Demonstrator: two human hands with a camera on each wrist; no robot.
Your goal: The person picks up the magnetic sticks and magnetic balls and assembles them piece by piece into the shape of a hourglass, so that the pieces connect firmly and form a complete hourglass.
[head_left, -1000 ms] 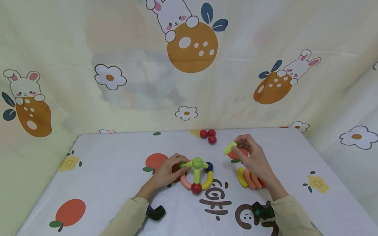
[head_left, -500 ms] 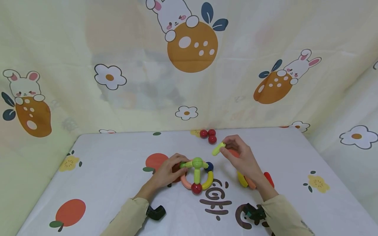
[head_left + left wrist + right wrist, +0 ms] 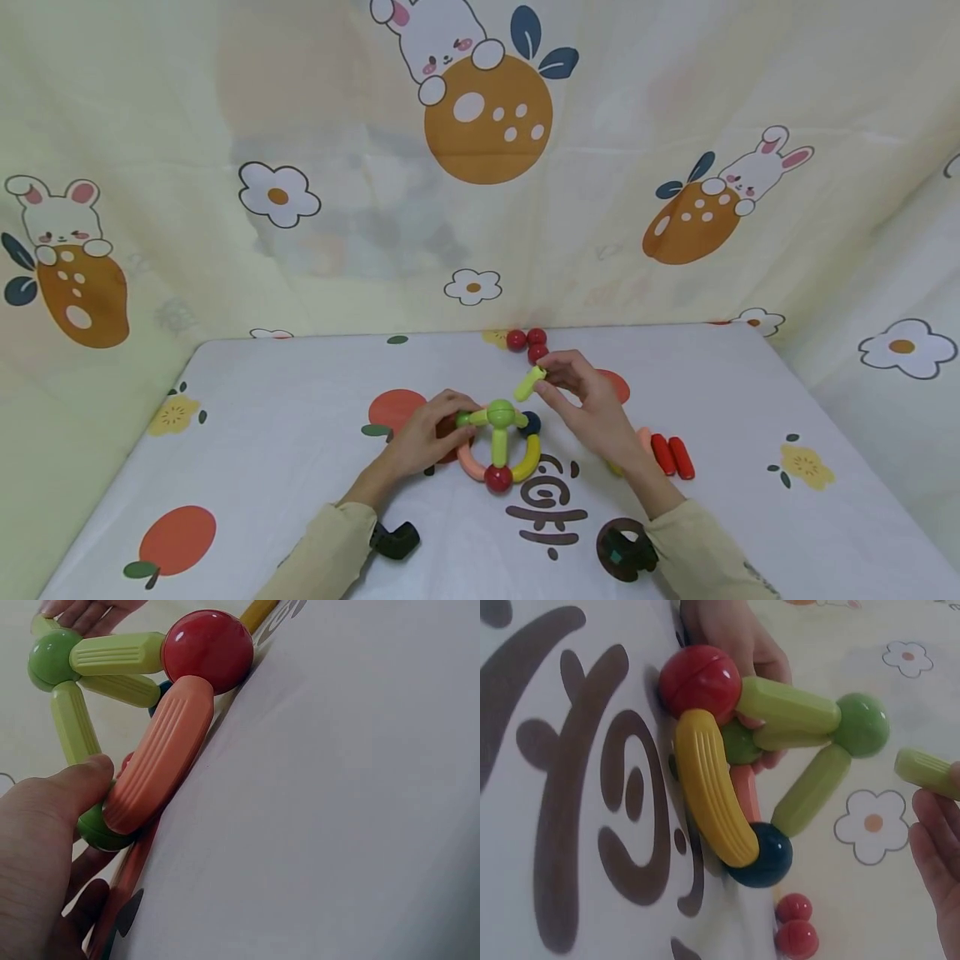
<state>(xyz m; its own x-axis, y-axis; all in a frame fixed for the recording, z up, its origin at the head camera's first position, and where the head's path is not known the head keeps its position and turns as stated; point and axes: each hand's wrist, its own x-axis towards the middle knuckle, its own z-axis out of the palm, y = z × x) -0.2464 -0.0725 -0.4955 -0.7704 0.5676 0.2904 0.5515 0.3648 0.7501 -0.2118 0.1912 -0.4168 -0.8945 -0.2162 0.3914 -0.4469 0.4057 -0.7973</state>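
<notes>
A pyramid-like frame of toy building rods and balls stands on the table. Its base joins a red ball, a dark blue ball and a green ball with a yellow curved rod and salmon curved rods. Straight light green rods rise to a green top ball. My left hand grips the frame at its left corner, thumb by the green ball. Between thumb and fingers, my right hand pinches a loose light green rod, slightly above and right of the top ball.
Three red balls lie near the table's back edge. Right of the frame, red rods lie side by side, with salmon and yellow rods partly hidden by my right arm. A patterned curtain hangs behind the table.
My right hand has moved left with the light green rod, from above the loose rods to close beside the top ball. The left hand and the frame have stayed in place.
</notes>
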